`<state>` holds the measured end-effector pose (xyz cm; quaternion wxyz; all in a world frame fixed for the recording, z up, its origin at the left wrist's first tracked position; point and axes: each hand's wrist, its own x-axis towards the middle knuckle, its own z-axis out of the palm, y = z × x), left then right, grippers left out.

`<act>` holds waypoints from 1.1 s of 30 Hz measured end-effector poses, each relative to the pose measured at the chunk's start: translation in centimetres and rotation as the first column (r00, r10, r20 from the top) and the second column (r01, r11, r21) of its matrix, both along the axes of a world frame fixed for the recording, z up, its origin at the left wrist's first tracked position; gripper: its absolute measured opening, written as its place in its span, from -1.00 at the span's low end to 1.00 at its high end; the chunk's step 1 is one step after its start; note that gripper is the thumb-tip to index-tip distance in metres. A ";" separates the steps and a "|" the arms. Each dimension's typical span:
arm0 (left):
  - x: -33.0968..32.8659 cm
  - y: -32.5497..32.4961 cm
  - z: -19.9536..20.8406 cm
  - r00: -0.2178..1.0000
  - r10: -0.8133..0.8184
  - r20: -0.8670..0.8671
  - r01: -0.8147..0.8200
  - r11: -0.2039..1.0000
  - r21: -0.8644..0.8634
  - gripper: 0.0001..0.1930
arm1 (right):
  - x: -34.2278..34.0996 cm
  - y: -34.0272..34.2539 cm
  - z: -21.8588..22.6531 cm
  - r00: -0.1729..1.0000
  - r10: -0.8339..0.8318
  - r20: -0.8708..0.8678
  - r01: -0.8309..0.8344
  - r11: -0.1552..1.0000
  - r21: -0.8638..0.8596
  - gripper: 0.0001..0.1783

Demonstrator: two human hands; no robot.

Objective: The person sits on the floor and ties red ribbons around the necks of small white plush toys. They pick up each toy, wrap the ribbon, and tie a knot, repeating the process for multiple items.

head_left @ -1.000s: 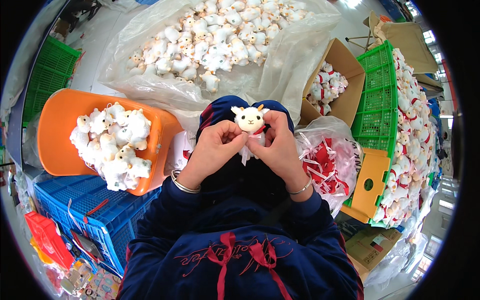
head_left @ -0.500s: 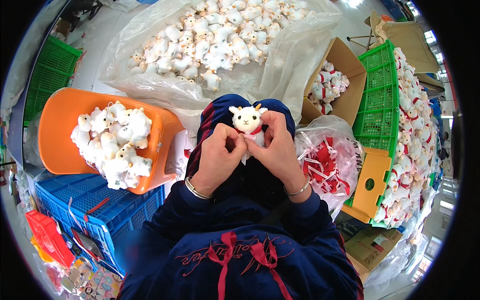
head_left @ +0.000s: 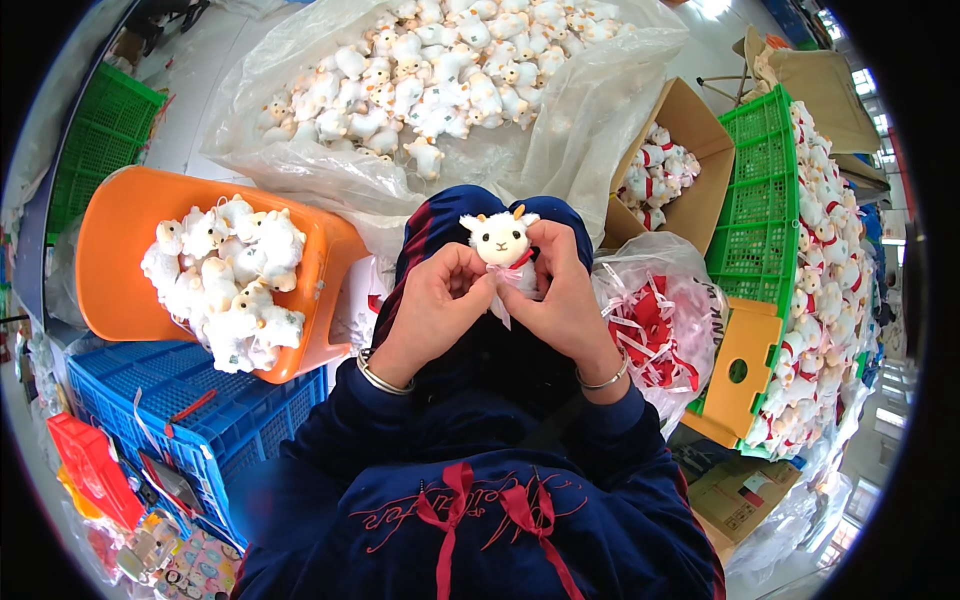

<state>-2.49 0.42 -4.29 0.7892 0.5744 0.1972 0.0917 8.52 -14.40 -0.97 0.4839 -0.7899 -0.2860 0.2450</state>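
Over my lap I hold a small white plush goat [head_left: 502, 238] upright, with beige horns and dark eyes; it faces me. Round its neck runs a red band [head_left: 521, 260], and a pale pink ribbon [head_left: 503, 312] hangs at its chest. My left hand [head_left: 432, 312] is closed, thumb and forefinger pinching at the ribbon under the chin. With fingers curled behind the goat's side and the thumb at its chest, my right hand [head_left: 565, 300] grips the toy. Both thumb tips nearly meet there and partly hide the ribbon.
Plush goats without bands lie on an orange chair [head_left: 115, 255] at left and a plastic sheet [head_left: 290, 170] ahead. On the right are a bag of red bands [head_left: 655, 330], a cardboard box [head_left: 690, 215] and a green crate [head_left: 755, 190] beside banded goats. A blue crate [head_left: 210, 420] stands lower left.
My left hand has shifted slightly left and down, and its fingers have spread a little. The ribbon's end shows more clearly below the thumbs. The goat stays in nearly the same place.
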 end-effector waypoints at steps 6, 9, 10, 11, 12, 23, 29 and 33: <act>-0.1 0.1 -0.2 1.000 -0.026 -0.003 0.026 1.000 -0.003 -0.91 | 0.5 -0.7 -1.1 0.972 0.028 -0.232 0.028 0.972 0.235 -0.38; -0.1 -0.3 -0.2 0.999 -0.011 0.033 0.013 0.999 -0.050 -0.90 | 0.8 -1.0 -0.4 0.991 0.073 -0.110 -0.061 0.992 0.114 -0.43; -0.1 -0.3 -0.2 0.999 -0.005 0.042 0.008 0.998 -0.061 -0.90 | 0.8 -1.0 -0.3 0.991 0.071 -0.112 -0.058 0.992 0.113 -0.44; -0.1 -0.3 -0.2 0.999 0.001 0.051 0.003 0.997 -0.072 -0.89 | 0.7 -0.9 -0.2 0.991 0.068 -0.114 -0.055 0.992 0.112 -0.45; -0.1 -0.4 -0.2 0.999 -0.002 0.048 0.005 0.998 -0.066 -0.89 | 0.6 -0.8 -0.2 0.991 0.066 -0.117 -0.053 0.992 0.111 -0.46; 0.3 -2.0 -0.1 0.982 0.161 0.100 -0.168 0.983 0.067 -0.87 | -0.2 0.4 -2.4 0.991 -0.050 -0.125 0.073 0.980 0.183 -0.41; -0.4 -0.8 -0.8 0.997 -0.007 0.076 -0.005 0.986 0.164 -0.91 | -0.1 0.2 -1.9 0.969 0.004 -0.245 0.069 0.955 0.288 -0.44; -0.2 -1.3 -0.7 0.996 0.073 0.048 -0.079 0.989 0.128 -0.92 | 0.0 0.4 -1.6 0.965 0.019 -0.263 0.061 0.954 0.292 -0.45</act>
